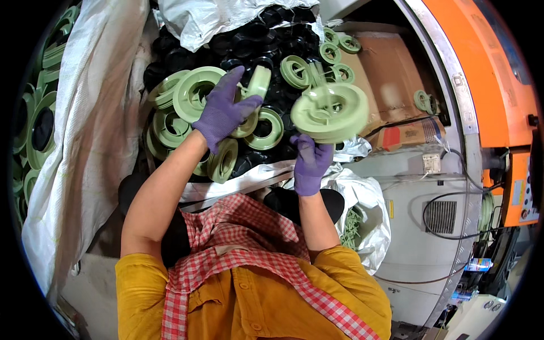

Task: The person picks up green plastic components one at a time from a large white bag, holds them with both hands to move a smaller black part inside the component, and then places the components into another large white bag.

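Note:
Both hands wear purple gloves. My right hand [312,163] is closed under the near edge of a large pale-green plastic wheel-shaped part [340,122], slightly blurred and held up in front of me. My left hand [224,110] has its thumb and index finger stretched apart beside a smaller green ring [260,81] seen on edge; whether they touch it is unclear. A wide green flanged part [187,93] lies just behind the left hand. Another green ring [264,129] and a tilted one [223,161] lie near the left wrist, on a heap of black round parts [243,45].
A white woven sack [85,130] hangs at left, with more green parts beyond it. At right are a cardboard box [388,73] and a grey and orange machine [493,73]. A white bag [371,215] holding green scraps [352,229] stands by my right elbow.

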`<state>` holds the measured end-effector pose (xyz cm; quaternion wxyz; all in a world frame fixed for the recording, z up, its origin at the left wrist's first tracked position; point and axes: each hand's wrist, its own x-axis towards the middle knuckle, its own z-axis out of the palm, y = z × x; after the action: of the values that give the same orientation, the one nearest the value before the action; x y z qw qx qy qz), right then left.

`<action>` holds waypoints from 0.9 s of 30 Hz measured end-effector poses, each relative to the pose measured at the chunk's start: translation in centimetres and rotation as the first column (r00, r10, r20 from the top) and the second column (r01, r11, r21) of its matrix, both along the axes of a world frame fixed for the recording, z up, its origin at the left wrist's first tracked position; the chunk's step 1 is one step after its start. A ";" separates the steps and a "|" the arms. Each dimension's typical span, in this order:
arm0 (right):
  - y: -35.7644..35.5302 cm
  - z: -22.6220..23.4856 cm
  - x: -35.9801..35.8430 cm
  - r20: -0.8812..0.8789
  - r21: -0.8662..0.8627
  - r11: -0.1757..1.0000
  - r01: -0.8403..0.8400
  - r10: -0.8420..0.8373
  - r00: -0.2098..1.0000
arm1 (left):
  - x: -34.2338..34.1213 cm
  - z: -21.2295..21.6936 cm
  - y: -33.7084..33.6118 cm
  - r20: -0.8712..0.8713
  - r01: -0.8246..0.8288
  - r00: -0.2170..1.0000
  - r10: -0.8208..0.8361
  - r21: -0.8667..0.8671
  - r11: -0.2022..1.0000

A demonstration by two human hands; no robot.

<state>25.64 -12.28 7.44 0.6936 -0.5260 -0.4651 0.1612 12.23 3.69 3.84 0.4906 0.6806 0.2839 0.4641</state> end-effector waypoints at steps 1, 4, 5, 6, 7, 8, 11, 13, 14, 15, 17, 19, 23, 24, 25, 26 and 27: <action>-0.3 0.7 -1.0 -0.115 -0.073 0.996 -0.045 0.037 0.993 | -0.2 -0.1 -0.2 -0.057 -0.005 0.998 0.006 0.014 1.000; -1.6 1.3 -3.1 -0.250 -0.288 0.931 -0.225 0.154 0.956 | -0.8 2.6 -1.7 0.404 0.537 0.827 -0.391 -0.359 0.764; -1.7 1.1 -3.6 -0.154 -0.382 0.878 -0.289 0.248 0.956 | -0.9 3.2 -1.9 0.532 0.681 0.720 -0.445 -0.423 0.597; -1.6 0.3 -3.8 0.001 -0.445 0.846 -0.295 0.330 0.944 | -1.3 3.8 -2.5 0.536 0.658 0.735 -0.416 -0.416 0.628; -1.5 -0.3 -3.9 0.163 -0.514 0.813 -0.272 0.405 0.900 | -1.7 5.0 -2.6 0.500 0.621 0.775 -0.386 -0.493 0.609; -0.8 0.2 -4.8 -0.131 -0.389 0.844 -0.369 0.346 0.929 | -1.8 4.5 -2.3 0.494 0.586 0.796 -0.350 -0.483 0.650; 0.7 -0.8 -5.1 -0.339 -0.058 0.965 -0.257 0.223 0.914 | -1.5 2.8 -1.5 0.388 0.444 0.881 -0.270 -0.482 0.755; 0.7 -1.3 -4.6 -0.284 -0.152 0.910 -0.386 0.333 0.899 | -0.2 2.9 -3.1 0.317 0.264 0.936 -0.153 -0.346 0.900; 0.7 -0.6 -4.8 -0.318 -0.157 0.865 -0.477 0.414 0.853 | -0.2 3.3 -3.4 0.343 0.317 0.927 -0.151 -0.503 0.804; 0.7 0.2 -4.7 -0.414 -0.142 0.869 -0.474 0.383 0.826 | -0.3 3.9 -3.4 0.368 0.361 0.919 -0.142 -0.640 0.678; 1.0 0.6 -5.1 -0.616 -0.093 0.869 -0.486 0.334 0.714 | -0.4 2.8 -3.0 0.365 0.310 0.924 -0.113 -0.543 0.781; 0.8 0.6 -3.8 -0.758 0.100 0.845 -0.526 0.407 0.510 | -0.2 2.8 -2.8 0.345 0.298 0.925 -0.158 -0.403 0.865; 1.3 1.9 -4.5 -0.493 -0.128 0.905 -0.405 0.296 0.818 | -1.0 2.5 -2.8 0.332 0.429 0.899 -0.287 -0.526 0.735; 1.6 2.3 -5.6 -0.431 -0.177 0.944 -0.278 0.179 0.885 | -1.5 2.1 -2.6 0.324 0.463 0.885 -0.333 -0.552 0.694; 1.8 2.7 -6.1 -0.346 -0.219 0.967 -0.134 0.051 0.937 | -1.5 2.1 -2.4 0.332 0.507 0.862 -0.384 -0.569 0.647; 2.1 2.4 -6.3 -0.404 -0.133 0.984 -0.123 0.059 0.913 | -1.6 2.2 -2.2 0.345 0.480 0.876 -0.336 -0.573 0.664; 2.5 2.0 -6.6 -0.460 -0.046 0.993 -0.105 0.072 0.885 | -1.8 2.5 -2.0 0.357 0.452 0.889 -0.288 -0.578 0.680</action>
<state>19.06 -9.76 9.46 0.7566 -0.4753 -0.3063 0.3282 10.42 1.72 6.33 0.8086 0.4519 0.2210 0.3050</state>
